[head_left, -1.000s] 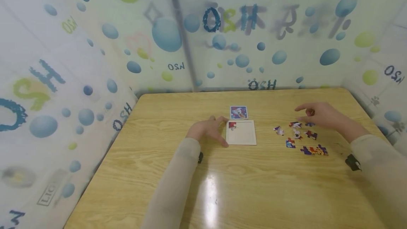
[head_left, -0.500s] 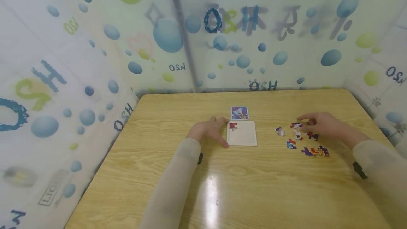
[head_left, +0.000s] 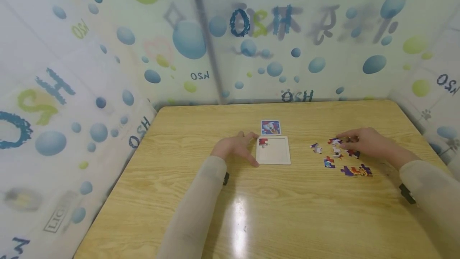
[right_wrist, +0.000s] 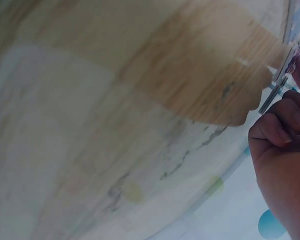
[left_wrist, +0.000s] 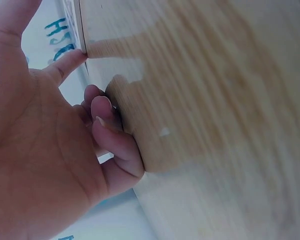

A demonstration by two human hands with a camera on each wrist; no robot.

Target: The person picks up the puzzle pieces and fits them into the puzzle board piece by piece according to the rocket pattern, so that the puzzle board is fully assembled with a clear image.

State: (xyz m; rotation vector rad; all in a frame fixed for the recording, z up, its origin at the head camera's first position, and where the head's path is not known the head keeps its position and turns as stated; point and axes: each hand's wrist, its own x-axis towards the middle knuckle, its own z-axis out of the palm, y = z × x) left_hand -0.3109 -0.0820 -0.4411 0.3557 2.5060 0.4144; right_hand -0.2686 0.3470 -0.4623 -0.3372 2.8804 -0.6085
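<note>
My left hand [head_left: 235, 147] rests at the left side of a white square puzzle board [head_left: 273, 155], thumb and forefinger spread toward its two left corners. In the left wrist view a straight finger [left_wrist: 65, 67] touches the board's edge, while other fingers curl against the tabletop. One red piece [head_left: 263, 142] sits in the board's upper left corner. My right hand [head_left: 368, 144] is low over loose puzzle pieces, with thumb and forefinger beside a red-and-white piece [head_left: 335, 142]. Whether they pinch it cannot be seen; the right wrist view cuts off those fingertips. Its other fingers [right_wrist: 282, 125] are curled.
A picture card [head_left: 270, 127] of a cartoon character lies just behind the board. Several more pieces spread around the right hand, including a joined strip [head_left: 356, 170] and a single piece [head_left: 316, 148]. Patterned walls stand close behind the wooden table [head_left: 280, 211].
My right hand has come down and slightly toward me over the pieces, covering a purple one visible earlier. Its forefinger has lowered a little. The left hand and board have stayed put.
</note>
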